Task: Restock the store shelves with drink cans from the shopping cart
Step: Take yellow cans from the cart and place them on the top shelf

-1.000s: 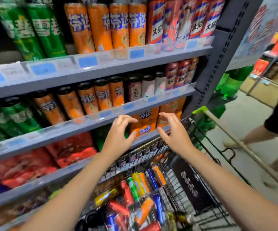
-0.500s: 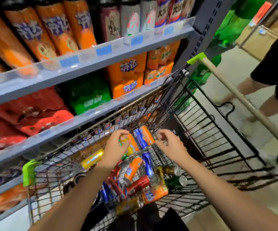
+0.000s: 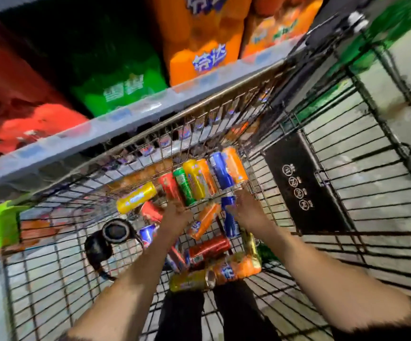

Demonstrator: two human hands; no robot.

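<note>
Store shelf [image 3: 135,119] at 11 o'clock; cart [image 3: 224,99] holds loose cans [image 3: 199,178]. Left hand [image 3: 177,215] and right hand [image 3: 248,210] reach among them for picking; grip state cannot be determined.

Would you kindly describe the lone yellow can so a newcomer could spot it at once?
Look inside the wire shopping cart, at the pile of drink cans. Left of the left hand, the yellow can lies on its side apart from the upper row; it is the leftmost can, its neighbours red.

Both forearms are bare to the frame's edge, with no sleeves, and the left hand [image 3: 177,216] and right hand [image 3: 250,210] seem ungloved through blur. Dark trousers [image 3: 182,316] cover the legs.
</note>
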